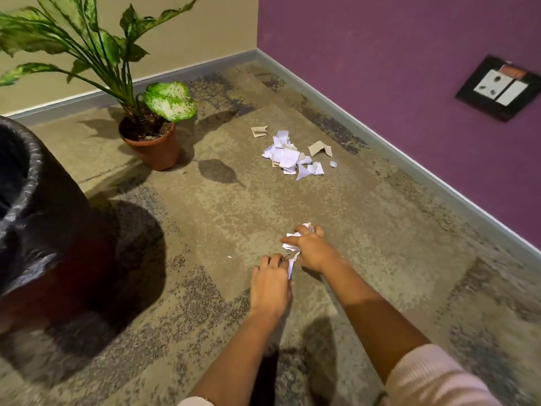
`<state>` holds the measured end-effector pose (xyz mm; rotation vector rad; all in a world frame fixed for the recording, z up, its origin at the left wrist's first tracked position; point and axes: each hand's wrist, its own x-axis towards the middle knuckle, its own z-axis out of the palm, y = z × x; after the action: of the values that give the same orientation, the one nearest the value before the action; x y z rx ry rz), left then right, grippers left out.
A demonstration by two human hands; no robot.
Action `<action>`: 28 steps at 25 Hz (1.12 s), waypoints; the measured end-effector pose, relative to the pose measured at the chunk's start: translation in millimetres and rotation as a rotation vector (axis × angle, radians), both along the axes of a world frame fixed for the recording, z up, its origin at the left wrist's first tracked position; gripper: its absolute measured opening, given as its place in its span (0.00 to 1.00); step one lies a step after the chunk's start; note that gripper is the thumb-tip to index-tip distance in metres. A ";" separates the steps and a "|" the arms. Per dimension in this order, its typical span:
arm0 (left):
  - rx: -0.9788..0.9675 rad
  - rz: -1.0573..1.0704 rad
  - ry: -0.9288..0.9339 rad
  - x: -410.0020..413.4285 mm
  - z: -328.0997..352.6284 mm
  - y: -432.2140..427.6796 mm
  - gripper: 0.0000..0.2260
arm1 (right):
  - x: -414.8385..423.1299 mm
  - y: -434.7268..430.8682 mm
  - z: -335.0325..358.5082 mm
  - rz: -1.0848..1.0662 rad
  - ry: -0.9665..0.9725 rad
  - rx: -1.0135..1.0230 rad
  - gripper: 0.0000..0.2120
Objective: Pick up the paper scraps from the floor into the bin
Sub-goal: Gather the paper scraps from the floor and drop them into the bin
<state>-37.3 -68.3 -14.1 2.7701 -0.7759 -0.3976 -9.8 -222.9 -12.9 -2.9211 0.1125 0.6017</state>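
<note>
A pile of white and tan paper scraps (289, 155) lies on the carpet near the purple wall. Close to me, my right hand (313, 249) is closed around a bunch of crumpled white scraps (289, 240). My left hand (270, 281) sits just beside it, fingers pinching a white scrap (291, 266) between the two hands. One tiny white fleck (229, 256) lies on the carpet left of my hands. The bin (32, 218), dark and lined with a black plastic bag, stands at the far left, well apart from both hands.
A potted plant (152, 142) in a terracotta pot stands between the bin and the scrap pile, its leaves reaching up and left. The purple wall with a socket plate (499, 87) runs along the right; a beige wall closes the back.
</note>
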 end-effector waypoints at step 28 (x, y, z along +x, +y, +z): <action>-0.259 0.549 -0.380 131.3 225.4 183.7 0.09 | 125.0 219.3 224.2 -0.226 -0.472 0.539 0.09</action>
<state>94.0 115.4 211.3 2.6811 -0.0927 0.3167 115.2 -3.6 211.3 -2.3946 0.1847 -0.0950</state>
